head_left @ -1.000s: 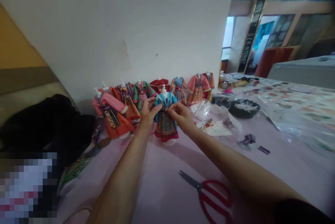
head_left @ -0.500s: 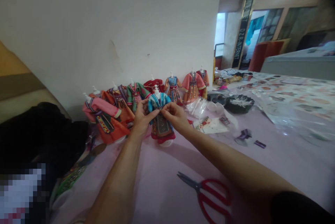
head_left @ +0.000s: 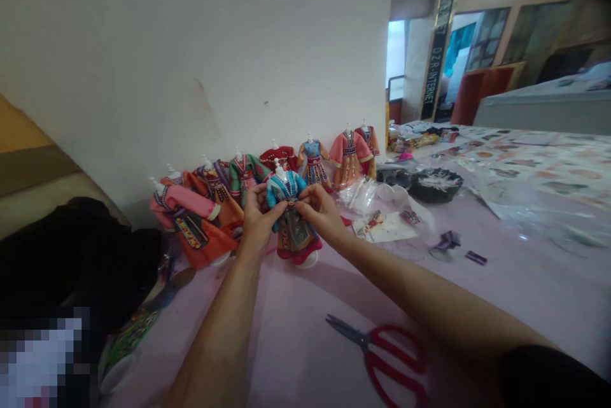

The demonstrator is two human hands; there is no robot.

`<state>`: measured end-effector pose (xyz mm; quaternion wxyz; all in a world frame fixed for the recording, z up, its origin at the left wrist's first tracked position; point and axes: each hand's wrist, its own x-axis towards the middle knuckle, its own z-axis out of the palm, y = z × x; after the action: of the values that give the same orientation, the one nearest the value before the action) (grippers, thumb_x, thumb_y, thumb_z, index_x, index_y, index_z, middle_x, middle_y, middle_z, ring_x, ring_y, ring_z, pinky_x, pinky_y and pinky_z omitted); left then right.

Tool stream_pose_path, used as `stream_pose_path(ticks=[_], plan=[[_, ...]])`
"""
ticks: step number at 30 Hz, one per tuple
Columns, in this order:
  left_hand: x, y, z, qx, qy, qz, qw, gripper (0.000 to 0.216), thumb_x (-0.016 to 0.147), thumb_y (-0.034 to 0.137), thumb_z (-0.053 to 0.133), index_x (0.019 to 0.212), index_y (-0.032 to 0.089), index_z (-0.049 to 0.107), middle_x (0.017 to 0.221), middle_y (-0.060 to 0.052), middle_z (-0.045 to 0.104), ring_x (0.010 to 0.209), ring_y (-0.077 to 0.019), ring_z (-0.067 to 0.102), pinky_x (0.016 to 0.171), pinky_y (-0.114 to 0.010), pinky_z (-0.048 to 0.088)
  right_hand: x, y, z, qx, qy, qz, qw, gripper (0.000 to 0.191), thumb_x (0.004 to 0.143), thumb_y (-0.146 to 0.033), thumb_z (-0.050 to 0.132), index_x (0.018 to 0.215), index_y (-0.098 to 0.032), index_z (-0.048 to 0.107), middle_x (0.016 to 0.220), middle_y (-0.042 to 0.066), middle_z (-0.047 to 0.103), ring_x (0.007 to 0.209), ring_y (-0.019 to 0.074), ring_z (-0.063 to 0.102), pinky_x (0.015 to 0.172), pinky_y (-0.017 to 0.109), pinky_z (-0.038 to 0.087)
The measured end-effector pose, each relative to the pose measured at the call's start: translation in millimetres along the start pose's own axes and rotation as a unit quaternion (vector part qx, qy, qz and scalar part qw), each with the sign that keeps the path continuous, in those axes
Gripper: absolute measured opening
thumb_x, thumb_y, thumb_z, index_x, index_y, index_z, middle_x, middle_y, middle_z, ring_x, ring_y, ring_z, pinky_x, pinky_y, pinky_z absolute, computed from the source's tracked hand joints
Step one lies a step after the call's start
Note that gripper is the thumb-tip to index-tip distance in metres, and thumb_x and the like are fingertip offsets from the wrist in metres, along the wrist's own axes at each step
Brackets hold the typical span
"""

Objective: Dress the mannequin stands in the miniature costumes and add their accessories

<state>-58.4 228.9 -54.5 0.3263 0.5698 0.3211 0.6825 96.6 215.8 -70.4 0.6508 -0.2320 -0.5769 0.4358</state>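
Observation:
A small headless doll point(head_left: 294, 230) in a blue top and a dark patterned skirt with a red hem stands on a round white base on the pink tabletop, tilted slightly to the left. My left hand point(head_left: 260, 214) grips its waist from the left, thumb pressed at the belt. From the other side, my right hand point(head_left: 322, 207) pinches the same waist, its thumb close to the left one. A small ornament shows on the belt between both thumbs. Red-handled scissors point(head_left: 377, 351) lie nearer to me, blades slightly apart.
Behind stand several dressed headless dolls point(head_left: 351, 156) before a white board point(head_left: 214, 45). To the right are clear plastic wrap point(head_left: 358, 196), a dark green bowl point(head_left: 436, 185) and purple ribbon pieces point(head_left: 446, 242). Black cloth point(head_left: 76, 255) lies at the left.
The doll's upper part has leaned a little to the left, and the belt ornament shows more clearly between my thumbs. Both hands keep their hold, and the view has shifted slightly.

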Motion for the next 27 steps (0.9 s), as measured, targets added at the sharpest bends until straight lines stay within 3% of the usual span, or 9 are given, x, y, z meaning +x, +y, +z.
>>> stream_pose_path(ticks=[4,9,12,19,27], plan=[[0,2,0,-0.010,-0.001,-0.003,1.000,0.057,0.059,0.026,0.091,0.109,0.024,0.062,0.099,0.000,0.072,0.088,-0.0148,0.071,0.078,-0.025,0.057,0,0,-7,-0.037,0.018,-0.009,0.999,0.021,0.083,-0.037,0.067,0.095,-0.023,0.056,0.082,-0.002,0.059,0.079,0.0167,0.060,0.075,0.033,0.049],[1,4,0,-0.015,-0.005,-0.005,1.000,0.056,0.057,0.025,0.092,0.106,0.024,0.063,0.098,0.001,0.073,0.087,-0.0145,0.071,0.077,-0.024,0.057,2,8,-9,-0.062,-0.004,0.002,0.998,0.041,0.082,-0.051,0.075,0.108,-0.023,0.062,0.109,0.004,0.066,0.106,0.0222,0.063,0.093,0.039,0.050],[1,6,0,-0.005,-0.024,-0.006,1.000,0.055,0.059,0.028,0.092,0.106,0.025,0.063,0.099,0.000,0.073,0.086,-0.0153,0.071,0.077,-0.026,0.058,4,14,-9,-0.068,-0.042,-0.009,0.997,0.046,0.082,-0.054,0.075,0.114,-0.023,0.063,0.110,0.005,0.069,0.106,0.0226,0.064,0.094,0.040,0.051],[1,11,-1,-0.007,-0.033,-0.007,0.999,0.057,0.057,0.029,0.094,0.105,0.024,0.064,0.102,0.001,0.074,0.092,-0.0153,0.071,0.083,-0.026,0.057,7,16,-10,-0.038,-0.085,-0.039,0.995,0.038,0.090,-0.050,0.067,0.117,-0.024,0.068,0.121,0.006,0.071,0.112,0.0231,0.066,0.104,0.044,0.051],[0,11,-4,0.014,-0.044,-0.009,0.999,0.057,0.058,0.030,0.095,0.105,0.025,0.063,0.106,-0.001,0.073,0.096,-0.0177,0.071,0.086,-0.028,0.059,7,17,-8,-0.045,-0.056,-0.040,0.997,0.030,0.091,-0.046,0.067,0.112,-0.026,0.069,0.119,0.004,0.072,0.113,0.0214,0.066,0.105,0.042,0.050]])
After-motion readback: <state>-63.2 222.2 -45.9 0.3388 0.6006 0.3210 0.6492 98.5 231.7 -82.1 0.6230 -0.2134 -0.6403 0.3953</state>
